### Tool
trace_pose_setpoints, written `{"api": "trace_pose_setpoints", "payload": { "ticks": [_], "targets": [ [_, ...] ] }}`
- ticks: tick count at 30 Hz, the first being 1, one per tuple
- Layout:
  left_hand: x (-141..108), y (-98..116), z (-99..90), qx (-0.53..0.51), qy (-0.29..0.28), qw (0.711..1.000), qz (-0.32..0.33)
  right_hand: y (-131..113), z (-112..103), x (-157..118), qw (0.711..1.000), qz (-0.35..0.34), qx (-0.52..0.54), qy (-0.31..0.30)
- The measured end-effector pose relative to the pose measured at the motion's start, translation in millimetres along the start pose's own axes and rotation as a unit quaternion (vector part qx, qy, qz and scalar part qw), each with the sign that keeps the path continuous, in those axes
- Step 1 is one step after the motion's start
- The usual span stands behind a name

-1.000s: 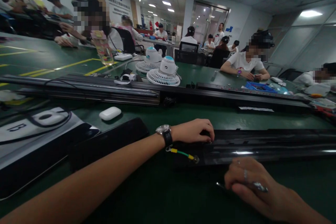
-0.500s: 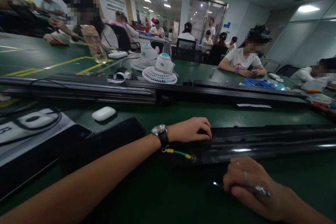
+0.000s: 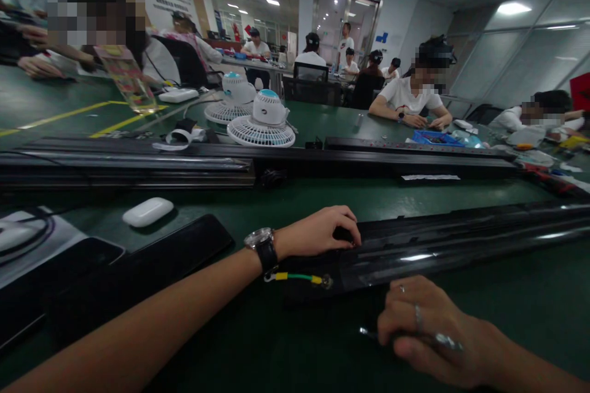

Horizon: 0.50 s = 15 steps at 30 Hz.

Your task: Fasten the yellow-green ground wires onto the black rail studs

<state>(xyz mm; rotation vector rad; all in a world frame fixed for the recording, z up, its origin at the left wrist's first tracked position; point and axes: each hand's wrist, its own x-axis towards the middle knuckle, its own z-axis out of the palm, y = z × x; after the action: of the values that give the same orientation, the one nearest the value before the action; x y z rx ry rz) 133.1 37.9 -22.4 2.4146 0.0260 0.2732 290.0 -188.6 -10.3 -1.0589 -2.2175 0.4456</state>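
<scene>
Near strip [image 3: 442, 242] is black; wire [image 3: 299, 277], green with yellow ends; far fans [image 3: 267, 115], white with blue tops; tabletop [image 3: 276, 350], green.

With the left arm [image 3: 177, 317] stretched forward, the left hand [image 3: 320, 232] curls its fingers; the right hand [image 3: 428, 328] is folded closed.

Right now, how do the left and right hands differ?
The left hand rests at the end of the long black profile, while the right hand is nearer the camera, by its near edge. The right grips a slim pen-like tool; the left shows none. The left has a wristwatch, the right two rings. Both are bare, fingers bent.
</scene>
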Motion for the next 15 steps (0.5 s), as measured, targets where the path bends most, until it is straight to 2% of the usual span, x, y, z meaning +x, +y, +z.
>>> {"api": "trace_pose_setpoints", "payload": {
  "ticks": [15],
  "targets": [
    [-2.0,2.3,-2.4,0.004,-0.011,1.000,-0.007,2.2,1.7,-0.9,1.000,-0.003,0.015,0.009]
  ]
}}
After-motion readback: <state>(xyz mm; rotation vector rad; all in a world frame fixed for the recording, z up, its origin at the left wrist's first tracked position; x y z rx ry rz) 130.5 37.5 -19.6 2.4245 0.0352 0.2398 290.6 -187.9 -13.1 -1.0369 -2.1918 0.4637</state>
